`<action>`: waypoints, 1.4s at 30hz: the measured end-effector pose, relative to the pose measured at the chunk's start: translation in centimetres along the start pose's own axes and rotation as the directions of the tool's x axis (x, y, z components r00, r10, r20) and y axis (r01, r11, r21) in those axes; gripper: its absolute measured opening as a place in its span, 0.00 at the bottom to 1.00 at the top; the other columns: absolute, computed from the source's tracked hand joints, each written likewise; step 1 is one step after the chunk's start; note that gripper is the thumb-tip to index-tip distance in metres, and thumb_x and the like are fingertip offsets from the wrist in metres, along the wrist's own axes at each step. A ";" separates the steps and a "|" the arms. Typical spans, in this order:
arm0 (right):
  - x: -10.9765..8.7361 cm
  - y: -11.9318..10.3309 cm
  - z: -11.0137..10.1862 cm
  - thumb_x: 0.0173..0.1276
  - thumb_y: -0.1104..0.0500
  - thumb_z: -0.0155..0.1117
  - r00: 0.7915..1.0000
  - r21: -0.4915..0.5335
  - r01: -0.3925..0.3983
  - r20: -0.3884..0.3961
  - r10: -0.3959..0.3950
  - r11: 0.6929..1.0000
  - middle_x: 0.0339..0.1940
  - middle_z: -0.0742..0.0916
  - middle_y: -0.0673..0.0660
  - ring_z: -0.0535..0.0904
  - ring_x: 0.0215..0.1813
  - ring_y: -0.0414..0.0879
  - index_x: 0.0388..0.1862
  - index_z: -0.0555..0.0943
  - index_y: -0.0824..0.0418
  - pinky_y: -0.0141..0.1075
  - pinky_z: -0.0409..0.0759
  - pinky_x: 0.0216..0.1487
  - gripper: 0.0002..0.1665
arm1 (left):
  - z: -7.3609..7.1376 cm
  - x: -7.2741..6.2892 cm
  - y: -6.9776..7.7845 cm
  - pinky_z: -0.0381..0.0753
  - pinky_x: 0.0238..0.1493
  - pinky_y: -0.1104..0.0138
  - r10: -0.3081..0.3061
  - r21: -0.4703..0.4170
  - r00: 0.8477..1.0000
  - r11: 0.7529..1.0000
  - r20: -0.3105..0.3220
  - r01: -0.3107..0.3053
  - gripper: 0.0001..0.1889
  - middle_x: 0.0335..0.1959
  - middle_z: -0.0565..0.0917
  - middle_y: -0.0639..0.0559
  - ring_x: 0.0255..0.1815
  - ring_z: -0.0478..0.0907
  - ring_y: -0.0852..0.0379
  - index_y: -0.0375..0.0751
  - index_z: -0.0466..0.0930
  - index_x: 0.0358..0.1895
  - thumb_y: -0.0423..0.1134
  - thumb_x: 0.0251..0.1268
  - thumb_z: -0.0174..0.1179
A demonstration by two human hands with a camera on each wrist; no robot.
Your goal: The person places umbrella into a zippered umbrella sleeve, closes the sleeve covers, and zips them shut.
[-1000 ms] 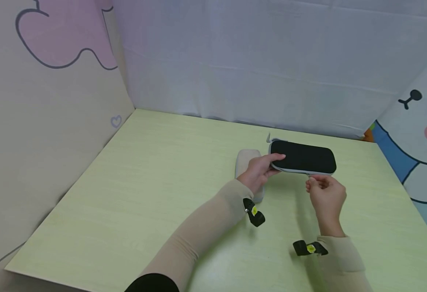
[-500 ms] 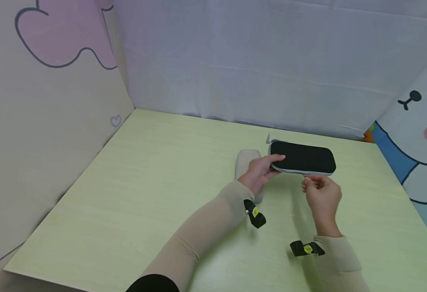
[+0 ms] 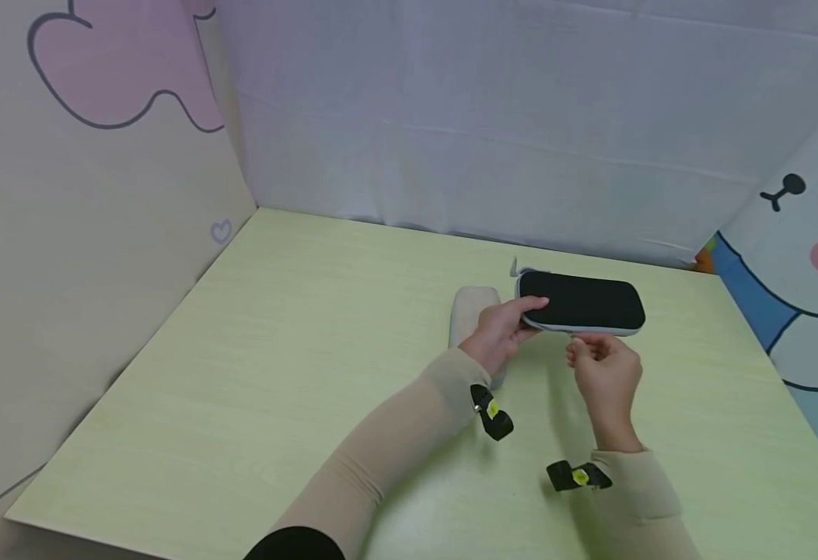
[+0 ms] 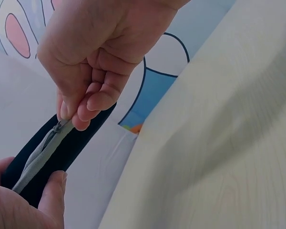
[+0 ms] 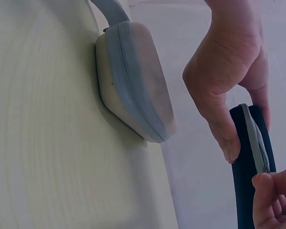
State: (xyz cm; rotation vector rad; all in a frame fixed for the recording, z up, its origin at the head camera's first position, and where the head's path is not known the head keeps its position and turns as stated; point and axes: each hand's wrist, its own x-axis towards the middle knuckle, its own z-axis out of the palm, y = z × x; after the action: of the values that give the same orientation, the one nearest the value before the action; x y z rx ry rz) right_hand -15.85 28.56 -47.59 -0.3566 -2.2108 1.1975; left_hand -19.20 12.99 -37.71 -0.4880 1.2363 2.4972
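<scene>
A black zip case point(image 3: 584, 303) with a grey zipper edge is held above the table. My left hand point(image 3: 498, 330) grips its left end, thumb on top and fingers underneath. At the near edge, my right hand point(image 3: 606, 381) pinches the zipper pull between thumb and fingertips. In the left wrist view the zipper slider point(image 4: 56, 129) sits just at the right fingertips, with grey zipper tape point(image 4: 35, 162) running from it toward the left hand. The right wrist view also shows the black case point(image 5: 245, 191) edge-on between both hands. What it contains is hidden.
A second case point(image 3: 475, 307), beige with a grey-blue zipper band, lies on the pale table point(image 3: 297, 334), partly behind my left hand. Its strap point(image 5: 112, 12) shows in the right wrist view. A white curtain point(image 3: 451, 117) hangs along the table's back edge.
My right hand has slid left along the near edge of the black case with the zipper pull, toward my left hand. The left hand and the case have hardly moved.
</scene>
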 end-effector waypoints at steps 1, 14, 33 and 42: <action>0.0 0.0 0.1 0.65 0.52 0.61 1.000 0.007 0.010 0.001 -0.010 1.000 0.25 0.84 0.48 0.81 0.25 0.41 0.33 0.82 0.55 0.27 0.79 0.25 0.09 | 0.0 0.0 0.0 0.81 0.38 0.62 -0.001 -0.004 1.000 1.000 0.000 0.001 0.10 0.31 0.84 0.42 0.36 0.83 0.50 0.29 0.81 0.34 0.26 0.45 0.69; 0.0 -0.1 0.5 0.66 0.51 0.61 1.000 0.012 0.025 0.010 -0.025 1.000 0.26 0.84 0.48 0.82 0.25 0.42 0.34 0.83 0.55 0.27 0.79 0.25 0.09 | 0.0 -0.4 0.1 0.81 0.38 0.63 -0.015 -0.019 1.000 1.000 0.001 0.015 0.12 0.32 0.84 0.42 0.36 0.83 0.51 0.29 0.80 0.36 0.28 0.47 0.69; -0.3 0.0 0.6 0.65 0.51 0.61 0.999 0.008 0.046 0.025 -0.046 0.999 0.24 0.84 0.48 0.81 0.24 0.42 0.32 0.82 0.55 0.28 0.78 0.24 0.09 | 0.2 -0.3 -0.4 0.81 0.39 0.61 -0.037 0.000 0.999 0.999 0.023 0.037 0.12 0.32 0.84 0.42 0.37 0.83 0.50 0.29 0.79 0.36 0.26 0.46 0.68; -1.5 -5.1 -1.3 0.65 0.61 0.61 0.998 -0.002 0.034 0.051 -0.033 0.999 0.24 0.85 0.57 0.79 0.21 0.40 0.31 0.82 0.64 0.31 0.75 0.16 0.07 | -0.5 0.4 0.7 0.78 0.46 0.59 -0.123 0.065 0.979 0.991 0.162 0.114 0.15 0.37 0.82 0.43 0.41 0.80 0.50 0.32 0.78 0.42 0.27 0.47 0.60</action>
State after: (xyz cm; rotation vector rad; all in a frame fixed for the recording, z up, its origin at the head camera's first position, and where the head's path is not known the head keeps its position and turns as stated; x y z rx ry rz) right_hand -13.59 25.83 -43.35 -0.2920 -2.2539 1.1976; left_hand -19.76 12.26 -37.66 -0.3223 1.1731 2.3445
